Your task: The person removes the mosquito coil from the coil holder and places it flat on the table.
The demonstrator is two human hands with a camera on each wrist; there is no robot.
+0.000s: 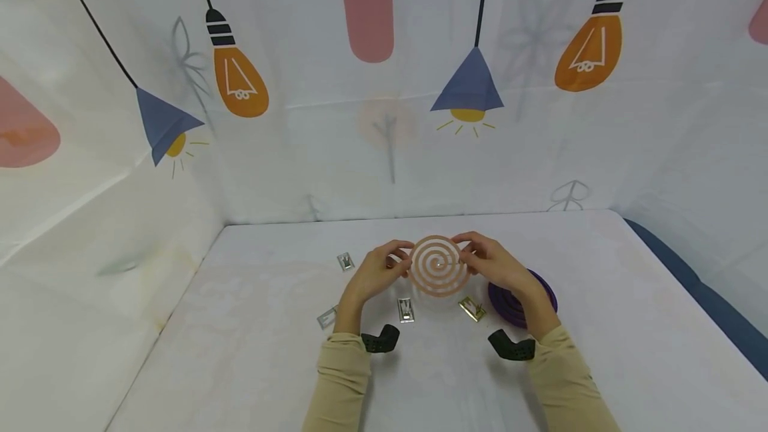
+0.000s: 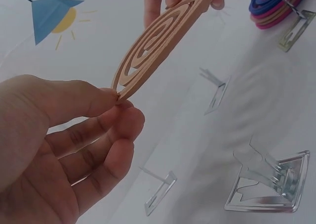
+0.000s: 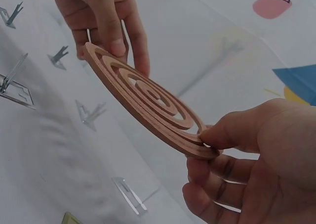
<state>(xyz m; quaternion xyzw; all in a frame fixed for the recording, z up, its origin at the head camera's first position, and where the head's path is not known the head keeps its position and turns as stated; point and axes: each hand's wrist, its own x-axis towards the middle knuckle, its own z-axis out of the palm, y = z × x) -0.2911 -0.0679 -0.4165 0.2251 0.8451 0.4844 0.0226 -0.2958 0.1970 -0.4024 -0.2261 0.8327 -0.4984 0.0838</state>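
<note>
Both hands hold a tan mosquito coil [image 1: 438, 264] up above the table, one at each side of it. My left hand [image 1: 377, 273] pinches its left rim between thumb and fingers. The opposite rim is pinched by my right hand [image 1: 495, 265]. Seen edge-on in the left wrist view, the flat spiral coil [image 2: 165, 41] is tilted. Beneath the hands lie several small metal coil stands, among them a silver stand [image 1: 405, 310] and a gold-coloured stand [image 1: 472, 308], with prongs bent upward.
A stack of dark purple-blue coils [image 1: 505, 303] lies under my right forearm, which partly covers it; pink and brown layers show below in the left wrist view. Another silver stand [image 1: 346, 261] lies farther back, and one [image 1: 327, 317] beside my left wrist. A printed curtain [image 1: 312, 165] hangs behind the table.
</note>
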